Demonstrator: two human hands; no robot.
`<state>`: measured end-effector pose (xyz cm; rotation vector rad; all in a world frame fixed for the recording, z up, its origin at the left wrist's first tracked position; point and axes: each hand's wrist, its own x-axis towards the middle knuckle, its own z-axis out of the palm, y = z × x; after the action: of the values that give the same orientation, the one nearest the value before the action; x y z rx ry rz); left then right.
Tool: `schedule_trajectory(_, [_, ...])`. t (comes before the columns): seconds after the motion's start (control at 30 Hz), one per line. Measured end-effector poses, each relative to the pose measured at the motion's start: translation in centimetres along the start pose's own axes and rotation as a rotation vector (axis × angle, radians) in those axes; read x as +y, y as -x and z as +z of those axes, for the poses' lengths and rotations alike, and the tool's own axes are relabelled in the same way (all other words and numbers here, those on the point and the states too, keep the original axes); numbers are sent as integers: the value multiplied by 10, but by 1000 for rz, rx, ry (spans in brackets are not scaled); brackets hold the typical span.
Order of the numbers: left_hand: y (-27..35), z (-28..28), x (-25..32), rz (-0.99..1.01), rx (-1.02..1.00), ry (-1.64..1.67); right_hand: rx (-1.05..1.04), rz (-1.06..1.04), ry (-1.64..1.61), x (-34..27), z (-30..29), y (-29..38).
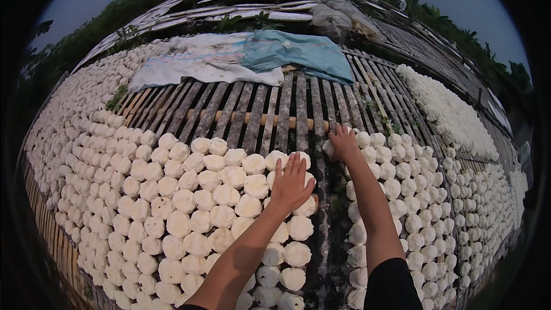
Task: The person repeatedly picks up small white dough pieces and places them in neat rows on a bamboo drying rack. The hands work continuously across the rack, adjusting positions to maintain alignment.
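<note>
Many round white lumps (226, 195) lie in close rows on a rack of bamboo slats (258, 116). My left hand (292, 185) rests palm down on lumps near the right edge of the left block, its fingers spread. My right hand (343, 144) is farther forward, at the far left corner of the right block. Its fingers curl over a white lump (328, 148) that shows at their left side; the hand hides much of what it touches, so a firm grip cannot be told.
A white and blue woven plastic sheet (297, 51) covers the rack's far part. Behind it are crumpled clear plastic (331, 19) and trays of white material (262, 16). A dark gap (323, 232) runs between the two blocks. More white lumps (447, 116) lie on a rack at right.
</note>
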<state>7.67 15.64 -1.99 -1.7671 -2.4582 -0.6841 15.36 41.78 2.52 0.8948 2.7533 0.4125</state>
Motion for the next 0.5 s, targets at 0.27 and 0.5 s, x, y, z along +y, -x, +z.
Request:
schedule_trajectory(0.27, [0, -3, 1, -4, -8, -9, 11, -160, -125, 6, 21, 11])
schedule_trajectory(0.5, [-1, -2, 0, -1, -26, 5, 203, -109, -328, -5, 18, 26])
